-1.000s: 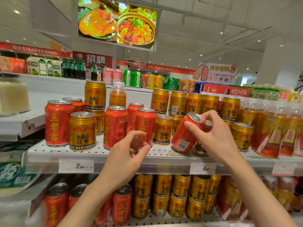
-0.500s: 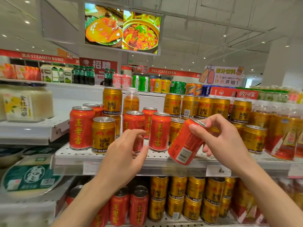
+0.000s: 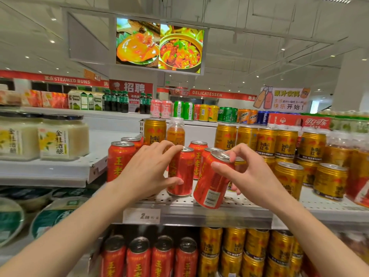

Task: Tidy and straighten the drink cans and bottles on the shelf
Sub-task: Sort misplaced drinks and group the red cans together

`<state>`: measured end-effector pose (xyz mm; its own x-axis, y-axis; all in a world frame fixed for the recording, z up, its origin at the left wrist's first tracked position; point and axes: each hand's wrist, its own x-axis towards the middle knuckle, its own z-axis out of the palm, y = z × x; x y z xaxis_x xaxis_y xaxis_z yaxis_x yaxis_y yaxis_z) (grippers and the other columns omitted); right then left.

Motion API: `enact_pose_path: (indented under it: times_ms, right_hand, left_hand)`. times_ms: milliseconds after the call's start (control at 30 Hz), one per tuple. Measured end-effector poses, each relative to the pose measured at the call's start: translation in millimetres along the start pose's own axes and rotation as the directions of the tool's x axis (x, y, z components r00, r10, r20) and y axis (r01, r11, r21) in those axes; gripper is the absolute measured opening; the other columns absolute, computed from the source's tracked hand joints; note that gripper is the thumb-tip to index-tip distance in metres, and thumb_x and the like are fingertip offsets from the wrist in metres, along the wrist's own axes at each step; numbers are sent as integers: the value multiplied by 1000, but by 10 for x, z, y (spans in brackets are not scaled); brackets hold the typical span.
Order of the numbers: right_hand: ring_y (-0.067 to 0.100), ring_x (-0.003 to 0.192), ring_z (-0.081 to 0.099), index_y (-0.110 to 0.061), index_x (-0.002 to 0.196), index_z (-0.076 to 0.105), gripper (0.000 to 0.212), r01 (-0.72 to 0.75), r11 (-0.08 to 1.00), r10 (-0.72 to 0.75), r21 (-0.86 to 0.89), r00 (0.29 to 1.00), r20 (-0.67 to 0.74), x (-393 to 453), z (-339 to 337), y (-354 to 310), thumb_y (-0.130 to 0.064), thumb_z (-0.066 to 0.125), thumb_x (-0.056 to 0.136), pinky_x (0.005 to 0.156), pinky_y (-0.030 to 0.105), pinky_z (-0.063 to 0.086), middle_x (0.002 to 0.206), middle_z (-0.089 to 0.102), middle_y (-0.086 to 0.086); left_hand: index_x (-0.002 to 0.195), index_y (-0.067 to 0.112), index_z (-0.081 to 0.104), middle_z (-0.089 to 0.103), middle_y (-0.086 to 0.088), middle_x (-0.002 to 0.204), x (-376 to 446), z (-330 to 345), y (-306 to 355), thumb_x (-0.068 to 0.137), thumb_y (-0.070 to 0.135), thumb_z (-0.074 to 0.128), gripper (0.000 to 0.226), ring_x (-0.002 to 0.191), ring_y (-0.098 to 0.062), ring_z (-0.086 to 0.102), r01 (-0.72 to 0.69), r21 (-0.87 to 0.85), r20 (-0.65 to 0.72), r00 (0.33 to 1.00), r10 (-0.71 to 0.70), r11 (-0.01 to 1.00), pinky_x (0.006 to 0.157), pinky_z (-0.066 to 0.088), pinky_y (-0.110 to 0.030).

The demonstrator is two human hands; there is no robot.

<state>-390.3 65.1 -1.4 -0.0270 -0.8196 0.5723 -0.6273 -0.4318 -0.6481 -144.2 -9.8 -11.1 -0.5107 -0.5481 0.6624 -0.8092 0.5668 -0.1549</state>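
Two hands work at the front of the middle shelf [image 3: 249,206] in the single head view. The right hand [image 3: 253,176] pinches a tilted red can [image 3: 213,182] by its upper rim, thumb against the side and fingertips on the lid, so the can leans with its base over the shelf edge. The left hand [image 3: 147,168] curls around an upright red can [image 3: 182,172] standing just left of it, fingers at the top and thumb low on the body. These look like full aluminium cans: stiff, smooth and probably fairly heavy, with thin walls that would dent if dropped, so a rim pinch seems weaker than a wrap around the body. Both carry vertical yellow Chinese characters, 王老吉, clearest on a neighbouring red can [image 3: 119,160] to the left. To the right and behind stand gold cans [image 3: 289,178] printed RedBull with 红牛. A price tag [image 3: 141,215] on the shelf lip begins with 2; the rest is blurred. Farther back, red banners read STEAMED BUNS [image 3: 67,79] and DELICATESSEN [image 3: 206,94], a red poster [image 3: 134,87] shows 招聘, a juice sign [image 3: 285,99] ends 快乐开始, and pale jars [image 3: 63,136] at left bear 金桂酒酿.
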Motion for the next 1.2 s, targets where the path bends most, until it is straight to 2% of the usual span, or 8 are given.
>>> enact_pose_path:
  times_ms: [167, 300, 400, 533, 767, 867, 1067, 1200]
  right_hand:
    - [5, 50, 61, -24, 86, 45, 39, 26, 999, -27, 44, 999, 34, 45, -16, -14, -51, 72, 80, 49, 23, 51, 105, 68, -11]
    - [2, 52, 62, -22, 87, 45, 40, 40, 996, -46, 85, 996, 78, 62, -46, 7, -49, 72, 79, 49, 19, 49, 108, 68, -12]
    - [0, 52, 62, -18, 87, 44, 35, 62, 991, -74, 121, 992, 98, 68, -70, 61, -34, 74, 86, 48, 17, 48, 103, 69, -10]
    - [0, 54, 62, -16, 88, 45, 33, 79, 990, -92, 121, 990, 108, 71, -96, 88, -32, 74, 88, 48, 18, 48, 105, 69, -10]
    - [6, 66, 67, -23, 89, 47, 36, 169, 983, -155, -72, 974, 165, 208, 68, -48, -49, 71, 87, 51, 21, 52, 99, 71, -4]
    - [10, 78, 67, -26, 88, 45, 35, 215, 960, -181, -181, 965, 190, 308, 274, -189, -54, 67, 88, 58, 23, 54, 93, 70, -6]
    - [6, 79, 63, -27, 100, 51, 34, 260, 921, -221, -290, 962, 161, 471, 548, -276, -56, 64, 90, 66, 23, 50, 92, 68, -9]
    - [5, 76, 64, -28, 109, 56, 30, 265, 920, -220, -288, 959, 177, 440, 459, -270, -52, 62, 93, 69, 26, 54, 90, 65, -12]
  left_hand:
    - [146, 29, 36, 51, 8, 143, 184, 15, 2, 77, 69, 67, 86, 120, -15, 53, 8, 92, 24, 1000, -10, 996, 99, 45, -31]
    - [137, 27, 45, 63, 8, 126, 381, 84, 23, 77, 68, 68, 76, 107, -17, 61, 39, 184, 45, 998, -48, 982, 90, 51, -34]
    - [138, 29, 46, 64, 9, 127, 451, 133, 19, 78, 66, 69, 73, 110, -18, 62, 69, 161, 61, 995, -80, 985, 91, 53, -37]
    - [147, 32, 41, 58, 10, 139, 414, 114, 17, 88, 61, 62, 69, 122, -16, 57, 77, 95, 35, 996, -80, 993, 96, 50, -34]
    - [137, 30, 51, 60, 11, 128, 112, -129, -128, 94, 53, 56, 50, 117, -9, 53, 74, -33, -23, 997, -74, 997, 99, 44, -27]
    - [137, 31, 51, 58, 13, 131, -21, -187, -188, 93, 54, 57, 50, 120, -7, 50, 57, -46, -4, 998, -57, 997, 102, 39, -24]
    - [140, 28, 50, 56, 12, 135, -169, -171, -232, 92, 52, 58, 54, 122, -6, 48, 58, -87, 39, 998, -54, 995, 104, 38, -25]
    - [143, 28, 46, 54, 11, 138, -189, -154, -234, 91, 57, 57, 61, 125, -7, 47, 53, -98, 28, 998, -50, 994, 107, 39, -28]
